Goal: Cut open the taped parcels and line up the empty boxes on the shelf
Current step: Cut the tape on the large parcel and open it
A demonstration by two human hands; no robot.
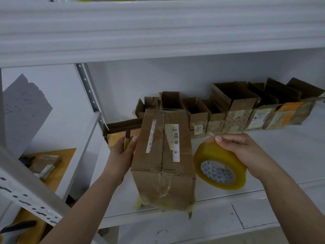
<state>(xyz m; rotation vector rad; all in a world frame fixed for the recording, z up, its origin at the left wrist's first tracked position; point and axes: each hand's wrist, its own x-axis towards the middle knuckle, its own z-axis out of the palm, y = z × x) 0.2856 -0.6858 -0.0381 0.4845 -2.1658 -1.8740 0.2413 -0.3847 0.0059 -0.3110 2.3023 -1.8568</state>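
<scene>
White metal shelf (263,155), opened boxes (233,110) lined along back; taped parcel (163,161) steadied at front edge by left hand (121,155), its grip also holding a small cutter (127,140), tape roll (219,166) gripped by right hand (246,155).

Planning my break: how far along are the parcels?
Done: a row of opened boxes stands along the shelf back. In hand: left hand steadies a still-taped parcel; right hand holds a tape roll. Left: cutting it open and lining it up.
</scene>
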